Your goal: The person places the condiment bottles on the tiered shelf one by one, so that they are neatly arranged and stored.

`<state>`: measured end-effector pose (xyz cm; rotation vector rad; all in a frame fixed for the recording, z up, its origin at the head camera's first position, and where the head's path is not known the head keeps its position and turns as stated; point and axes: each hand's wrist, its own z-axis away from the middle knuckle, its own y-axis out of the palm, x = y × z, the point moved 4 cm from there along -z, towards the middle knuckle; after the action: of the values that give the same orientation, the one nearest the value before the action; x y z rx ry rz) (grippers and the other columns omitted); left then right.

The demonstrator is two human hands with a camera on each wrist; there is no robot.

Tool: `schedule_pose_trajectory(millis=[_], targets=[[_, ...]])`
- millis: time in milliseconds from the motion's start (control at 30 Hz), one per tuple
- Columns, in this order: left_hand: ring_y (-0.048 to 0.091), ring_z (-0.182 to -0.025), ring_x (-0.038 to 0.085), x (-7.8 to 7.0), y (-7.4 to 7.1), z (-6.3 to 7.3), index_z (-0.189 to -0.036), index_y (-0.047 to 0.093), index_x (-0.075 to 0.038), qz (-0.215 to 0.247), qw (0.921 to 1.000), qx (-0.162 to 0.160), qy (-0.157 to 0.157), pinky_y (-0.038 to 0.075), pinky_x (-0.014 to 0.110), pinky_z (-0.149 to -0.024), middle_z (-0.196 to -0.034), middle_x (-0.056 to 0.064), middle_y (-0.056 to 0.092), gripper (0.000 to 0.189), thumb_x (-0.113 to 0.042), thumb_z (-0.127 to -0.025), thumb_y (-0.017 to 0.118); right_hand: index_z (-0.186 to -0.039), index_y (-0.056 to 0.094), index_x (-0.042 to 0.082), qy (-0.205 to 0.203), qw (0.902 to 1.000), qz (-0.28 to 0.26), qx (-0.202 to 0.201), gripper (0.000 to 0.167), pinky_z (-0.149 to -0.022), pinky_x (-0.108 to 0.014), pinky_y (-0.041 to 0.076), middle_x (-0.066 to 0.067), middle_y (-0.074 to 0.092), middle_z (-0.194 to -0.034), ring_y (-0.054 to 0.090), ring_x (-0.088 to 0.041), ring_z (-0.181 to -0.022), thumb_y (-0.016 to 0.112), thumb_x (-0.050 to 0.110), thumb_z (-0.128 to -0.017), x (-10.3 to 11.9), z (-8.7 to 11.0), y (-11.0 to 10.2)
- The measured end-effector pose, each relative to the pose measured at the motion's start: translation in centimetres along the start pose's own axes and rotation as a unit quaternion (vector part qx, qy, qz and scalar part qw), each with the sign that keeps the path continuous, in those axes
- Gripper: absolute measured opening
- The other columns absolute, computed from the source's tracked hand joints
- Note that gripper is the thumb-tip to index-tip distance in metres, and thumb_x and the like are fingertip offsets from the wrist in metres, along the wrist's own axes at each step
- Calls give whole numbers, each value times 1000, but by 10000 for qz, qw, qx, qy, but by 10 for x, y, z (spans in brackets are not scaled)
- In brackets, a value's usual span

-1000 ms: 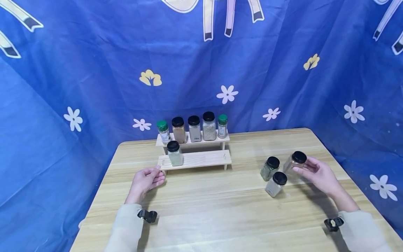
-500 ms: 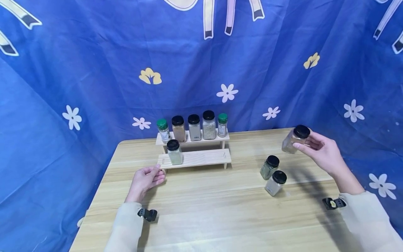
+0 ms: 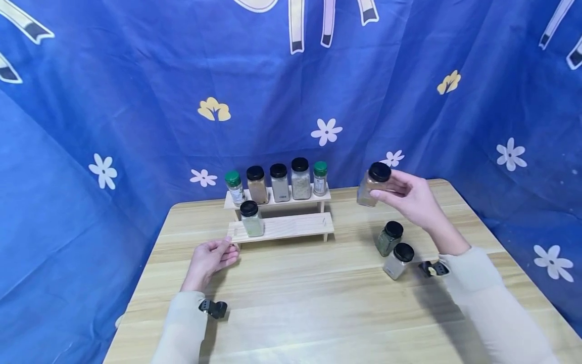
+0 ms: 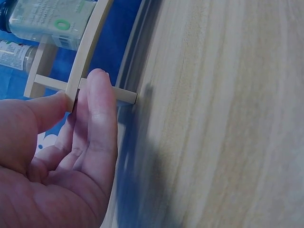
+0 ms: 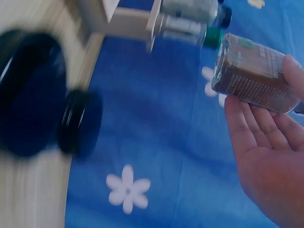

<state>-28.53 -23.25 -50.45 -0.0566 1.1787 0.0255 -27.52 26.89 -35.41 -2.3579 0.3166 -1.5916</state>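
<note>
My right hand holds a spice jar of brown powder with a black lid above the table, between thumb and fingers. My left hand pinches the front left corner of a two-step wooden rack; in the left wrist view the thumb lies on the board and a finger beneath it. On the lower step, at its left end, stands a black-lidded jar of pale green contents. Along the upper step several jars are lined up, with a green-capped one at the right end.
Right of the rack, a jar of dark green contents and a jar of pale contents stand close together on the wooden table. A blue patterned cloth hangs behind and at both sides.
My right hand has lifted the brown jar off the table and carried it up and left, towards the rack. The left hand has stayed at the rack's corner.
</note>
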Motion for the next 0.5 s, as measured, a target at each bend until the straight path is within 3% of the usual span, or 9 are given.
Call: schedule_pose_trajectory(millis=[233, 500], targets=[[77, -81, 10, -2, 0, 2, -132, 53, 8, -4, 10000, -11, 9, 69, 26, -85, -90, 1, 77, 43, -27, -109, 61, -135, 69, 7, -260, 9981, -345, 444, 46, -93, -22, 66, -13, 77, -123, 76, -6, -107, 83, 10, -92, 10, -14, 49], [78, -81, 10, 0, -1, 2, -134, 53, 9, 4, 10000, -9, -11, 69, 26, -85, -90, 2, 77, 48, -30, -108, 62, -134, 69, 5, -4, 9948, -675, 769, 47, -95, -26, 66, -17, 75, -127, 76, -23, -113, 84, 10, -90, 10, -23, 101]])
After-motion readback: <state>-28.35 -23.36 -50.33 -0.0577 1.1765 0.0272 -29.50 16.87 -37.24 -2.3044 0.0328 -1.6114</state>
